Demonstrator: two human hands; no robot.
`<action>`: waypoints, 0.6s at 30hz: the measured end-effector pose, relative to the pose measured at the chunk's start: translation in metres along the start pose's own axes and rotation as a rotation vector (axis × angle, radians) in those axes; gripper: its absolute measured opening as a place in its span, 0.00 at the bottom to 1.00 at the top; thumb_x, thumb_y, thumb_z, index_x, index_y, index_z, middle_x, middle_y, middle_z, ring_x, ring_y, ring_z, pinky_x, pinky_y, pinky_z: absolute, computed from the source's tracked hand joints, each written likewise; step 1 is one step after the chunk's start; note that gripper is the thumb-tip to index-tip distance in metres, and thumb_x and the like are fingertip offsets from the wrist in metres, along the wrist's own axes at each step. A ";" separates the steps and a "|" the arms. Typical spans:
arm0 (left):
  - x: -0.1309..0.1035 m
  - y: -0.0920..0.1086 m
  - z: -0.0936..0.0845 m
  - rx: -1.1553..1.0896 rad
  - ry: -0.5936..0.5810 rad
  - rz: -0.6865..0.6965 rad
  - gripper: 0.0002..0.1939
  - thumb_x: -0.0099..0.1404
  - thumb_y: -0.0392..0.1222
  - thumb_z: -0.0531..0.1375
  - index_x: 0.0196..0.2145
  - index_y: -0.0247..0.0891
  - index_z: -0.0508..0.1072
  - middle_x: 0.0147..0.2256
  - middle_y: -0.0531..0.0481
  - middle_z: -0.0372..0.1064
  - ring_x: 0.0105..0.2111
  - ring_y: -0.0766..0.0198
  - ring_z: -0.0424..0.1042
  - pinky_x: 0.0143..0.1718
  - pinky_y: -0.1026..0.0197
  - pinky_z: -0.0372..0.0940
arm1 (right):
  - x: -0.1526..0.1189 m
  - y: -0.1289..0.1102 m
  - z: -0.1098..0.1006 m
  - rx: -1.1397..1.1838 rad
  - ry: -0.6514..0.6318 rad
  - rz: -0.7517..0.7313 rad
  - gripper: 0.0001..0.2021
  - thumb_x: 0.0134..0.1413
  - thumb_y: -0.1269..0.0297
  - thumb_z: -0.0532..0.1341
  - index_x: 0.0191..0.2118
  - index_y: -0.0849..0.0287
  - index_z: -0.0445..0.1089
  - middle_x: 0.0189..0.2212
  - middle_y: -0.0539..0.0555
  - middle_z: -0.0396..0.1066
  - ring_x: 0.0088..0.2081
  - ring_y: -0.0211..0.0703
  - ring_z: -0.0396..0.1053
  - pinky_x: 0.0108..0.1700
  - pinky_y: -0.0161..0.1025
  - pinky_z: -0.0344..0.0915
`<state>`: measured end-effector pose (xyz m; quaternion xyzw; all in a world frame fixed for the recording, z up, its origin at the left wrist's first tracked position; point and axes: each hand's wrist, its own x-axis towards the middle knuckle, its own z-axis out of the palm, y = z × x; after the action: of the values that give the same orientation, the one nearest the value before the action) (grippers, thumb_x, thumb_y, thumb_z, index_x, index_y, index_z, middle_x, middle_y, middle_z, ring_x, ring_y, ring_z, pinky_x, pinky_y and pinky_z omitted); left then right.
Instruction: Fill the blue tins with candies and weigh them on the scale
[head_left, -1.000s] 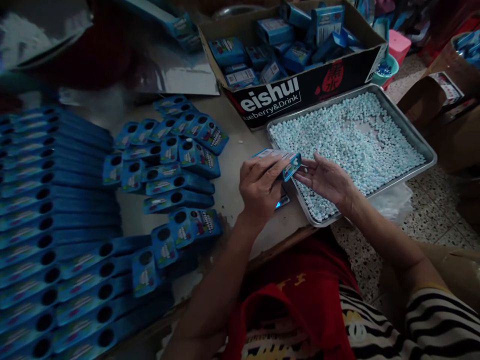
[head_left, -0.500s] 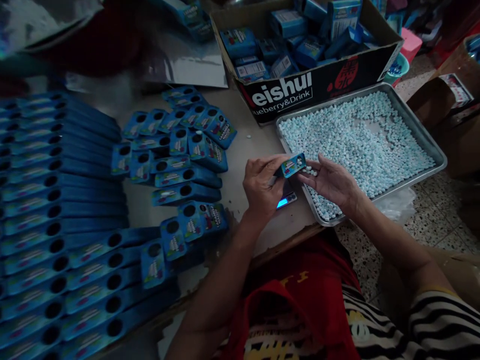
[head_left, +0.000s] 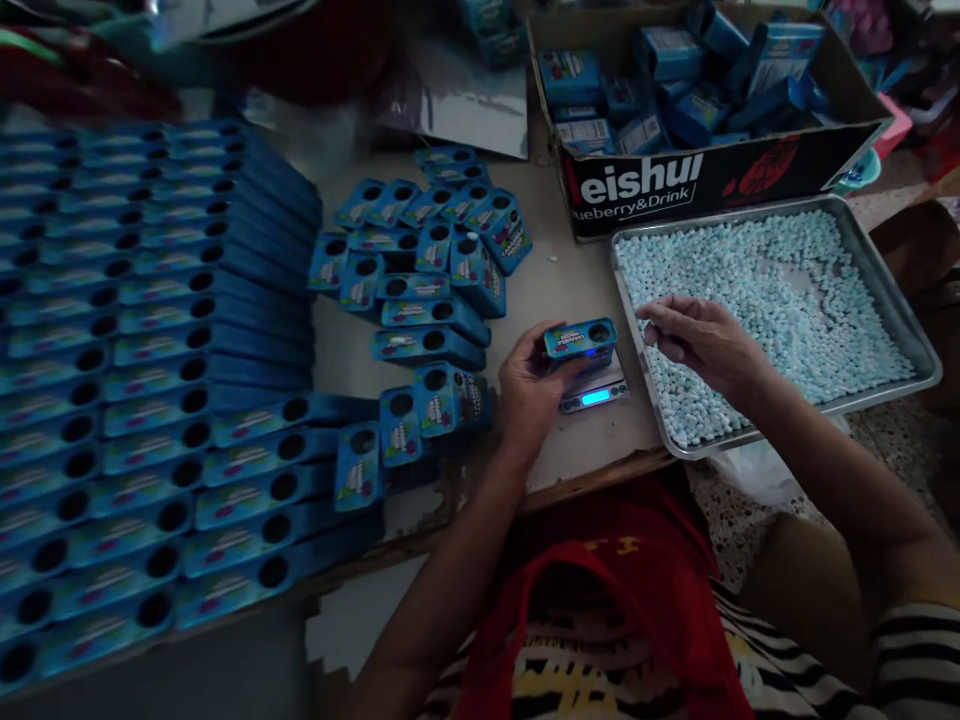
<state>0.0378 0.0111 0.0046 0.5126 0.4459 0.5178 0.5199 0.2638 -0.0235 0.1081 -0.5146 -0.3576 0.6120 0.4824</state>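
Grasping the blue box [head_left: 579,341] over the scale [head_left: 596,399], contact uncertain, the left hand [head_left: 527,380] could skew a reading by pressing. At the box's 3 o'clock, above the pellets [head_left: 757,270], the right hand [head_left: 705,335] is curled, contents unclear; a slip could scatter some.

Packing workshop: rowed blue boxes [head_left: 251,345], digital scale [head_left: 597,398]

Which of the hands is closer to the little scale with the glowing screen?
The left hand. It is just left of the scale, holding a blue box. The right hand is farther off, over the tray on the other side.
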 end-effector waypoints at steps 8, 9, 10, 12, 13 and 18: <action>-0.013 0.019 -0.038 0.189 0.029 0.129 0.26 0.63 0.49 0.76 0.57 0.43 0.80 0.57 0.43 0.81 0.57 0.52 0.81 0.64 0.47 0.74 | 0.034 -0.029 0.043 -0.808 -0.164 -0.244 0.22 0.66 0.47 0.71 0.29 0.60 0.79 0.20 0.47 0.65 0.25 0.34 0.57 0.30 0.38 0.51; -0.014 0.022 -0.042 0.209 0.029 0.141 0.25 0.64 0.48 0.75 0.57 0.42 0.80 0.56 0.43 0.81 0.57 0.52 0.81 0.63 0.47 0.74 | 0.036 -0.030 0.045 -0.883 -0.156 -0.266 0.22 0.65 0.47 0.71 0.28 0.60 0.79 0.20 0.47 0.65 0.26 0.34 0.58 0.31 0.38 0.50; -0.014 0.024 -0.046 0.229 0.024 0.152 0.25 0.65 0.48 0.75 0.58 0.42 0.80 0.56 0.43 0.81 0.57 0.52 0.81 0.63 0.47 0.74 | 0.038 -0.030 0.046 -0.941 -0.149 -0.283 0.22 0.64 0.46 0.71 0.27 0.60 0.79 0.20 0.47 0.66 0.26 0.35 0.58 0.32 0.39 0.50; -0.015 0.028 -0.050 0.258 -0.001 0.173 0.25 0.66 0.49 0.74 0.58 0.42 0.79 0.55 0.43 0.82 0.56 0.52 0.82 0.63 0.47 0.75 | 0.039 -0.028 0.047 -1.001 -0.131 -0.297 0.23 0.62 0.44 0.72 0.28 0.61 0.81 0.20 0.48 0.66 0.27 0.35 0.58 0.32 0.39 0.49; -0.015 0.030 -0.051 0.259 -0.014 0.183 0.25 0.66 0.49 0.74 0.58 0.42 0.79 0.54 0.43 0.82 0.55 0.52 0.82 0.62 0.47 0.75 | 0.038 -0.027 0.047 -1.006 -0.110 -0.299 0.23 0.60 0.43 0.73 0.29 0.61 0.82 0.20 0.48 0.67 0.27 0.35 0.58 0.32 0.39 0.49; -0.017 0.037 -0.050 0.222 -0.044 0.179 0.26 0.68 0.52 0.73 0.60 0.42 0.79 0.54 0.43 0.81 0.55 0.53 0.82 0.62 0.47 0.76 | 0.033 -0.021 0.052 -0.878 -0.021 -0.243 0.25 0.54 0.39 0.77 0.30 0.60 0.81 0.19 0.46 0.64 0.25 0.34 0.56 0.29 0.38 0.48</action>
<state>-0.0163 -0.0044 0.0360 0.6160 0.4412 0.4984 0.4214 0.2174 0.0175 0.1294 -0.6185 -0.6457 0.3465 0.2835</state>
